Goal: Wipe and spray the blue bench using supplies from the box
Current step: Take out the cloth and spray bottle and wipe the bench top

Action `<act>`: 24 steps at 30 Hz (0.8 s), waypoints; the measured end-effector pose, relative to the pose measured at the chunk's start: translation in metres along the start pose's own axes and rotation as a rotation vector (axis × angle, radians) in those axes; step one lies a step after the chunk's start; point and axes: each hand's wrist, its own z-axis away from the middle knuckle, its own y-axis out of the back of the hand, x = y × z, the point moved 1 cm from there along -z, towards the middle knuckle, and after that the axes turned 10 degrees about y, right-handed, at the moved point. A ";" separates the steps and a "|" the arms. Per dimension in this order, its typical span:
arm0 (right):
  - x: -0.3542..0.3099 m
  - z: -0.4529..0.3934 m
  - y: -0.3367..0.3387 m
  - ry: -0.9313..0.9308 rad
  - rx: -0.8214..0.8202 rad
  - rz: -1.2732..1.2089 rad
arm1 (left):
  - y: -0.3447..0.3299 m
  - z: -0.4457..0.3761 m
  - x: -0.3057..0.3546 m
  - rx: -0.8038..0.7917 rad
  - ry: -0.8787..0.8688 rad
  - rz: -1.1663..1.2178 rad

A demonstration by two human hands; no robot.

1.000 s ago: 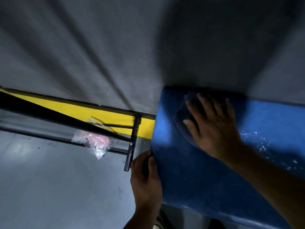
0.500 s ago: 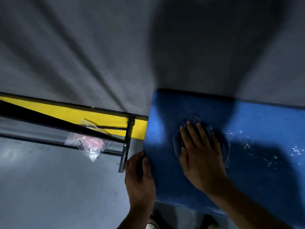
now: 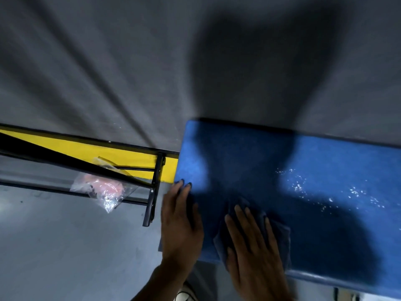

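Near the blue table's (image 3: 249, 161) left end, I see my right hand (image 3: 258, 257) pressing a dark cloth (image 3: 280, 235) flat, fingers straight, left hand (image 3: 180, 227) resting open on the edge; wiping underway, next stroke probably heads toward the white specks (image 3: 325, 190).

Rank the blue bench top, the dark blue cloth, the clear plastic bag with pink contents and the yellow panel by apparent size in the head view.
1. Blue bench top, clearly largest.
2. Yellow panel, long but partly hidden by black bars.
3. Dark blue cloth and clear plastic bag with pink contents: look similar; the right hand covers much of the cloth, so unranked.
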 end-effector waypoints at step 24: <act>0.162 -0.158 -0.006 0.117 -0.042 0.081 | -0.036 -0.012 0.010 -0.044 -0.269 -0.231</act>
